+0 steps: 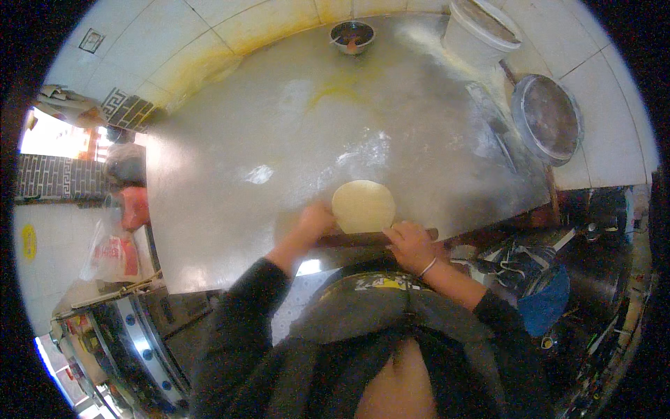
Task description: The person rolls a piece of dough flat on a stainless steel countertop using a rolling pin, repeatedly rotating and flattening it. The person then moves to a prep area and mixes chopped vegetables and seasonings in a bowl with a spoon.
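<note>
A flat, pale yellow round of dough [364, 206] lies near the front edge of a metal-looking worktop [220, 209]. Across its near edge runs a dark wooden rolling pin [361, 240]. My left hand [315, 222], blurred, grips the pin's left end beside the dough. Toward the other end, my right hand [411, 243] wraps its fingers over the pin, whose tip sticks out to the right. A light bracelet circles my right wrist. White flour [366, 149] is scattered just beyond the dough, with a smaller patch [259, 174] farther left.
A metal bowl [353, 37] with dark contents stands at the back wall. White bucket [484, 29] and round sieve [547, 119] occupy the right side, near a flat blade-like tool [501, 141]. Plastic bags [112, 251] hang left; a metal appliance [138, 340] stands lower left.
</note>
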Demonstrator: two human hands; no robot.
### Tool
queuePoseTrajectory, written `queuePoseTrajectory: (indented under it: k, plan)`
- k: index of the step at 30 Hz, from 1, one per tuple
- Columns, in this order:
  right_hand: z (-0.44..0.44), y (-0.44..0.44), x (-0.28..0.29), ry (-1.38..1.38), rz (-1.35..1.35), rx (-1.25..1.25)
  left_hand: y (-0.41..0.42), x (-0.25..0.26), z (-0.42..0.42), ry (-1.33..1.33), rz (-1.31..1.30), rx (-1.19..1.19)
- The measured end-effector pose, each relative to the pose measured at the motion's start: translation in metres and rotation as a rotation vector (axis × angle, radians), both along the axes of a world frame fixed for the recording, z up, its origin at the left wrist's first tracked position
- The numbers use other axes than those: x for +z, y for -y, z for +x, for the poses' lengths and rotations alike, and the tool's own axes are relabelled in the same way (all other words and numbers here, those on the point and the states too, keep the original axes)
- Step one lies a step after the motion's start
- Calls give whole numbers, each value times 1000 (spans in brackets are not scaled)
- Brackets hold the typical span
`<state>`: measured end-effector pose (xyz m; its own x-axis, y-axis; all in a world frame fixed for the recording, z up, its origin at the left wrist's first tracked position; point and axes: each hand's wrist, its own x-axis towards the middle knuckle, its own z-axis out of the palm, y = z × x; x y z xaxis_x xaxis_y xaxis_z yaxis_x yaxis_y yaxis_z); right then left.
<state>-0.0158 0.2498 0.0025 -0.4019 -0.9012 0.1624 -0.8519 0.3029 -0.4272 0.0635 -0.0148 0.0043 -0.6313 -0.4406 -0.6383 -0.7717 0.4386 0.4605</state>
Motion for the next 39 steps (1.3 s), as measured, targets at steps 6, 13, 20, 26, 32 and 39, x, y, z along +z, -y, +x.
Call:
queuePoseTrajectory:
  k: [6,13,20,26,32,39]
  plan:
    - [-30,20,-3,55,135,56,-41,-19,53,-298,-527,-111]
    - [-69,84,-29,-91,357,-266,-7,-43,9,-344,-742,-104]
    - [-130,144,-44,-66,260,-303,58,-50,-52,-311,-809,-93]
    - [-102,102,-30,-28,443,-275,-8,-47,5,-370,-647,-138]
    - [-153,160,-45,-55,247,-304,70,-52,-71,-426,-709,-190]
    - [-152,155,-42,-188,238,-236,73,-36,-88,-215,-533,-405]
